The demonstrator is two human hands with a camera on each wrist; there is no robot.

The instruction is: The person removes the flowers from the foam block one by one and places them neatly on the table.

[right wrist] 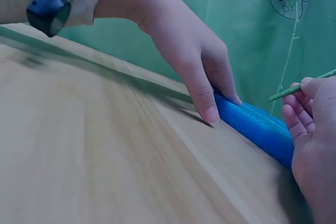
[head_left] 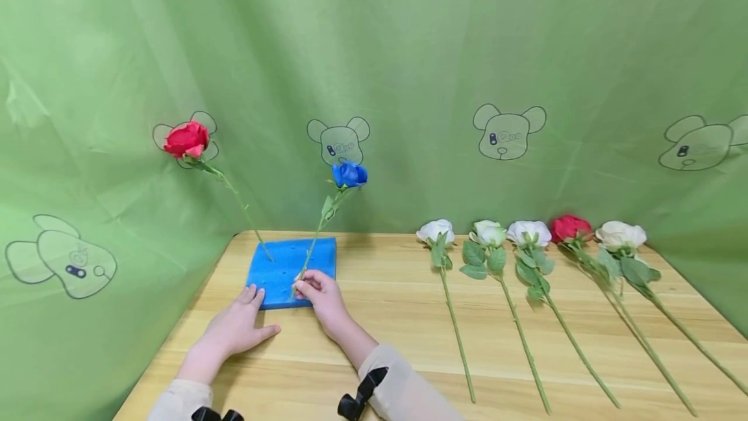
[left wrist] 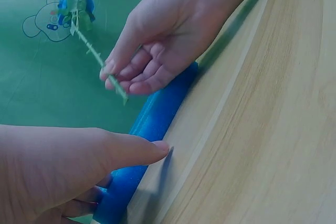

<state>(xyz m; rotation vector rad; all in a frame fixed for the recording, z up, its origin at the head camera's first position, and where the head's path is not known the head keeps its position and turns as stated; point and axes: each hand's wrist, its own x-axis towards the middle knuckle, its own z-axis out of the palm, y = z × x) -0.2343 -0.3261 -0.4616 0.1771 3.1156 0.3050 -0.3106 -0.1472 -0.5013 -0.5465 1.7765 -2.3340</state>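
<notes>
A blue rose (head_left: 349, 175) leans up and to the right, its thin green stem pinched near the lower end by my right hand (head_left: 323, 299). In the left wrist view the stem's cut end (left wrist: 124, 98) pokes out below the thumb and fingertips, above a flat blue foam block (head_left: 279, 276). Fingertips of my left hand (head_left: 236, 325) rest on the block's near left corner, with the thumb stretched out to the side over the table. Toward the block's far left, a red rose (head_left: 187, 140) stands tilted left, its stem set in the foam. Small holes dot the block's top.
On the right of the wooden table (head_left: 380, 317) lie several roses in a row: a white rose (head_left: 436, 230), a pale green-white rose (head_left: 488, 232), another white rose (head_left: 528, 233), a red rose (head_left: 571, 229) and a cream rose (head_left: 621, 235). A green curtain (head_left: 409, 51) hangs behind.
</notes>
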